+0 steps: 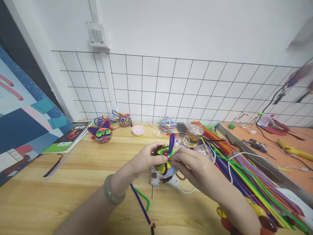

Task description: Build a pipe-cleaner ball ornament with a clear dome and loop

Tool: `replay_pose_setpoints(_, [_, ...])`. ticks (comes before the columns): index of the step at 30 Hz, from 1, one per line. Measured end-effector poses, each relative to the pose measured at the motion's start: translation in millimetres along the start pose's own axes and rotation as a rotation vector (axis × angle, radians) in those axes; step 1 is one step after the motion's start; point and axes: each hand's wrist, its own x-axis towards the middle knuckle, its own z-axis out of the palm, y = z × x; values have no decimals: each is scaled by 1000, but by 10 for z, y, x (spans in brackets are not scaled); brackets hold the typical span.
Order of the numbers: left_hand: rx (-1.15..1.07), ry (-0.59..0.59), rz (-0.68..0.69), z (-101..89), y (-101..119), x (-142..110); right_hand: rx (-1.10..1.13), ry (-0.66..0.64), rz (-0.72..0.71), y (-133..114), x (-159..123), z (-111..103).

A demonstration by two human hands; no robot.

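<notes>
Light wooden tabletop is spanning lower frame. Big bundle of multicoloured fuzzy pipe cleaners is lying lower R. L hand, w/ grey-green bangle on wrist, is gripping L side of round multicoloured striped ornament, ctr of frame; R hand is pinching at its R side, fingertips closed, near upright purple loop. Small round pink dish is sitting just above ctr-L.

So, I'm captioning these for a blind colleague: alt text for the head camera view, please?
Two bare hands, left and right, hold a multicoloured striped ball with a purple loop above a wooden table. Colourful pipe cleaners lie to the right.
</notes>
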Motion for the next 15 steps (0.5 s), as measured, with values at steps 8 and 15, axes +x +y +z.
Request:
replay_pose_setpoints(8, [-11, -27, -28, -6, -36, 11, 58, -49, 47, -34, 21, -7])
replay_pose_setpoints(15, [13, -47, -41, -16, -12, -3, 111, -97, 166, -18, 5, -72])
